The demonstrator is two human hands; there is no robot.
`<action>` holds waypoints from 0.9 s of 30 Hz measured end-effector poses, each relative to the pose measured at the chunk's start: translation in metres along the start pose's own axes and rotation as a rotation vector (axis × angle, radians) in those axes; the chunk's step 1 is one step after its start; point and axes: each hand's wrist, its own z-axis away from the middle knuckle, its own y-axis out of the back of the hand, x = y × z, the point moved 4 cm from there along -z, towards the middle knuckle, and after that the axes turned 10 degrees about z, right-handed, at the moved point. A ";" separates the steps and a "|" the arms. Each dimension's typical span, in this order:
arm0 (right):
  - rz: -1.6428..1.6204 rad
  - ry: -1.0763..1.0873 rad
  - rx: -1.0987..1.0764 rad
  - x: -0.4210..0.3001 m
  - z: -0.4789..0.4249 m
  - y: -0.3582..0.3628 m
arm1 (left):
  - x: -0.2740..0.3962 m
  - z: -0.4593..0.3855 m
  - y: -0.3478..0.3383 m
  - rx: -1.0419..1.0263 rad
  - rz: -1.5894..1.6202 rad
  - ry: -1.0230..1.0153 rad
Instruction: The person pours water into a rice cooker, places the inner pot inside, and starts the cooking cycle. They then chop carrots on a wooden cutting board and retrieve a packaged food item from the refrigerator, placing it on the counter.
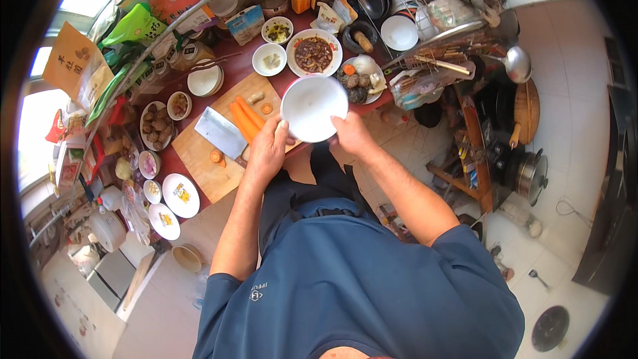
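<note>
Between my two hands I hold a white bowl [315,108] above the counter's front edge, its pale inside facing up. My left hand [269,147] grips its left rim, and my right hand [350,134] its right rim. Under and beside my left hand lies a wooden cutting board [209,182]. A cleaver [219,132] rests on it, its handle partly hidden by that hand. Peeled carrots [245,118] lie beside the blade, with a carrot slice [267,108], a carrot end [216,155] and a piece of ginger [255,97] nearby.
Behind the bowl stand a bowl of dark sauce [313,56], a plate of mushrooms and vegetables [356,80] and a stone mortar [360,37]. At left are a bowl of brown mushrooms [158,127] and white plates [181,195]. A metal rail [149,45] curves along the packed shelf.
</note>
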 end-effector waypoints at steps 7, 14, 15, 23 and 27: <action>-0.313 0.000 0.398 -0.028 -0.101 0.114 | 0.013 -0.014 -0.021 0.111 0.082 -0.018; -0.345 -0.197 0.506 -0.001 -0.177 0.157 | -0.061 0.030 -0.006 0.235 0.181 0.118; -0.351 -0.221 0.502 0.004 -0.185 0.159 | -0.068 0.036 -0.005 0.251 0.210 0.121; -0.570 -0.330 0.571 0.045 -0.257 0.167 | -0.118 0.085 -0.006 0.332 0.222 0.297; -0.674 -0.290 0.488 0.111 -0.316 0.213 | -0.148 0.107 -0.005 0.291 0.241 0.378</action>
